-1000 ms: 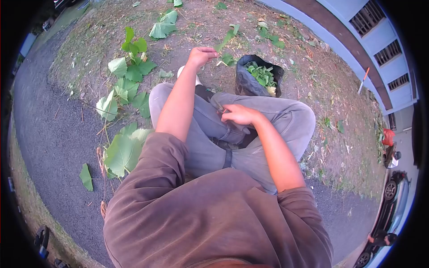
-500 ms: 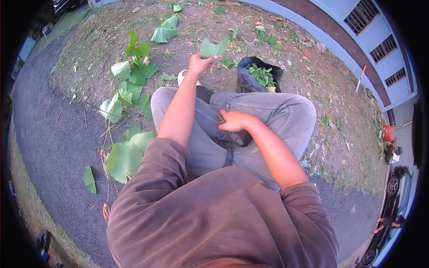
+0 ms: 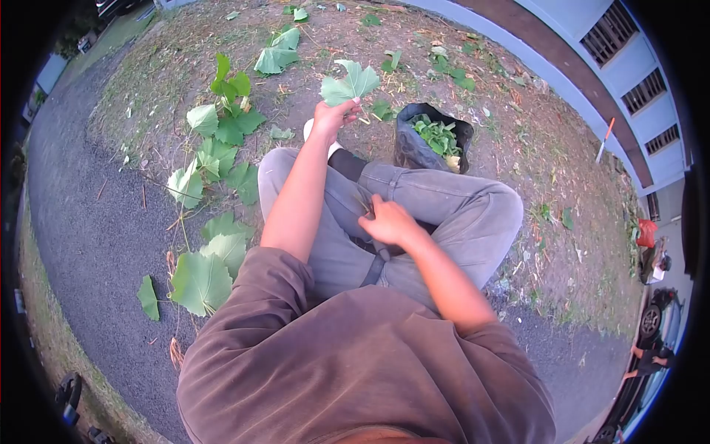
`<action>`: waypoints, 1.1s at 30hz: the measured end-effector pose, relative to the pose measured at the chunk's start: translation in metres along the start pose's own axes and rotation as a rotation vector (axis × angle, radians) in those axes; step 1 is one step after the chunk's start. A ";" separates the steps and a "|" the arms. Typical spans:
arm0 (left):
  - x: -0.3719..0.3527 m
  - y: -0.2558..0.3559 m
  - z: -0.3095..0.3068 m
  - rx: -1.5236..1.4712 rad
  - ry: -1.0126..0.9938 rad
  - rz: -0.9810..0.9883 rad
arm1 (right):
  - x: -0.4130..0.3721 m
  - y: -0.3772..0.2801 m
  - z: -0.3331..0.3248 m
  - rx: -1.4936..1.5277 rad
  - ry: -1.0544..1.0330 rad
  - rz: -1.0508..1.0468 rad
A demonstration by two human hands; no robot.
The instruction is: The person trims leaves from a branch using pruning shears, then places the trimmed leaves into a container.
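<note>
My left hand (image 3: 336, 118) reaches forward past my left shin, thumb and fingers closed on a broad lobed grape leaf (image 3: 350, 83), its pale face turned up. Close to my lap, above the grey trousers (image 3: 451, 194), my right hand (image 3: 390, 222) has its fingers curled together. Something thin and dark pokes out near its fingertips, too small to make out. Ahead and right of my legs stands a black bag (image 3: 416, 148) with green leaves (image 3: 436, 135) inside.
A leafy grapevine (image 3: 214, 157) trails along my left, with a large leaf (image 3: 201, 283) near my elbow. Another leaf (image 3: 278, 55) lies ahead. An orange-handled tool (image 3: 606, 139) leans by the building wall. At far right are a parked car (image 3: 651, 320) and a person (image 3: 651, 361).
The grape leaf in my left hand has turned so its broad face shows more fully. My right hand has shifted slightly down and its fingers have drawn in. The view has tilted a little.
</note>
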State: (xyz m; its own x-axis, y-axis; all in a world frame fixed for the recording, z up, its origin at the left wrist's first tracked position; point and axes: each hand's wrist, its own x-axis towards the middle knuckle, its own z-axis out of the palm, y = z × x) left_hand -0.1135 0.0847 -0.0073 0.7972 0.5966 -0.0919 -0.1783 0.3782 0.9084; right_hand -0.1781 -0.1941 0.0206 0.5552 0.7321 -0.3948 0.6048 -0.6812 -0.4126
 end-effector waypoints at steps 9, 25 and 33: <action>-0.007 0.015 0.073 0.004 -0.129 0.045 | -0.031 0.042 0.011 0.287 0.198 -0.006; -0.051 0.042 0.111 0.047 -0.141 0.176 | -0.102 0.055 0.013 0.133 0.066 -0.115; -0.047 0.040 0.135 0.044 -0.101 0.210 | -0.063 0.104 0.014 1.228 -0.038 -0.226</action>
State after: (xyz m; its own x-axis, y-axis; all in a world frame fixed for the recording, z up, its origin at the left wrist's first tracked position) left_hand -0.0804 -0.0233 0.0885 0.7992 0.5844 0.1406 -0.3233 0.2207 0.9202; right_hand -0.1578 -0.3115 -0.0088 0.4792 0.8469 -0.2306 -0.2594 -0.1144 -0.9590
